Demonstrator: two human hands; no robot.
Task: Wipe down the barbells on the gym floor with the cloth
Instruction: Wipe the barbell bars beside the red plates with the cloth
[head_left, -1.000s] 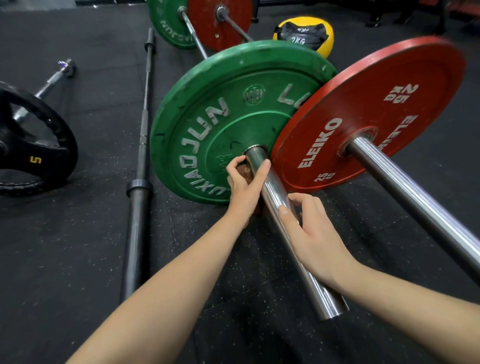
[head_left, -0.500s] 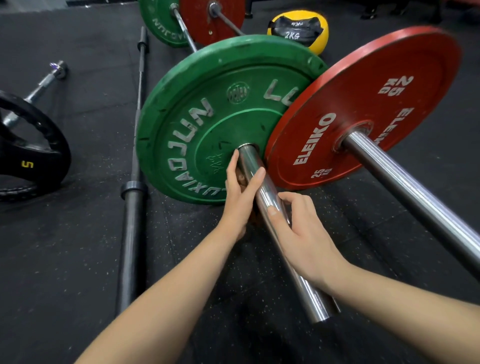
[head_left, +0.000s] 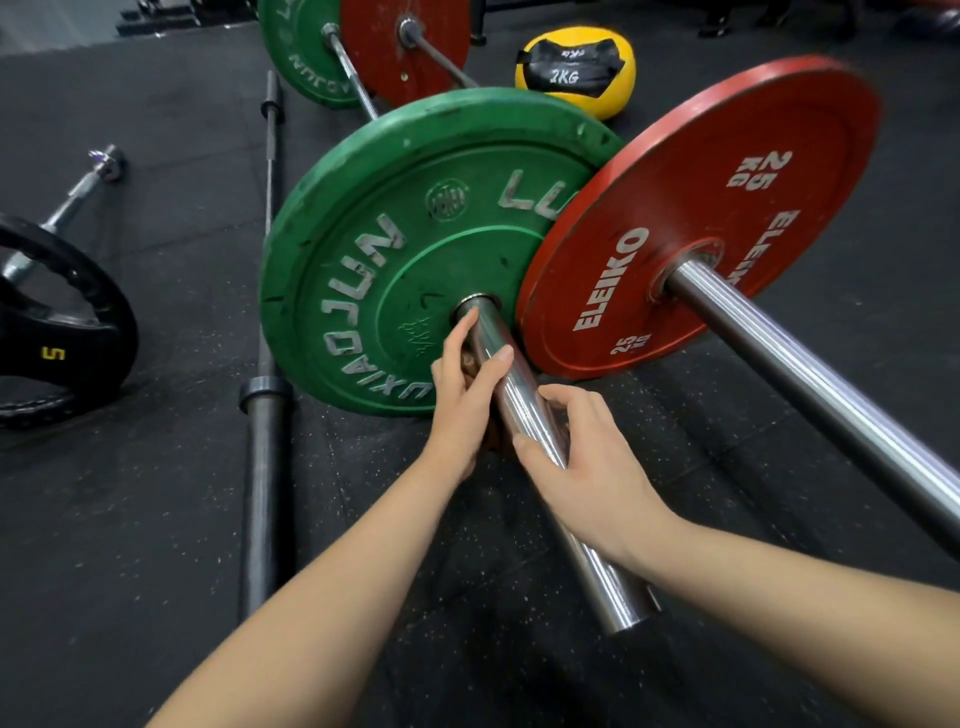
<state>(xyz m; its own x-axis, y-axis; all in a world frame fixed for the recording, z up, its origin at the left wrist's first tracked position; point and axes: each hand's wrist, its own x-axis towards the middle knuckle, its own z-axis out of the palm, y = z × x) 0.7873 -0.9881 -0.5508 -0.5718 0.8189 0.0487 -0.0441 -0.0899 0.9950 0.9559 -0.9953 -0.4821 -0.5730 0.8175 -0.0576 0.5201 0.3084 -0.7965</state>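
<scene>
We found the cloth (head_left: 474, 364) largely hidden under the chrome barbell sleeve (head_left: 524, 410) beside the green plate (head_left: 363, 270), pinched by the left hand (head_left: 460, 400); the right hand (head_left: 587, 467) clasped the sleeve.

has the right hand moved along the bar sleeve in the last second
No. The right hand grips the chrome sleeve at the same spot, roughly midway between the green plate and the sleeve's end.
</scene>
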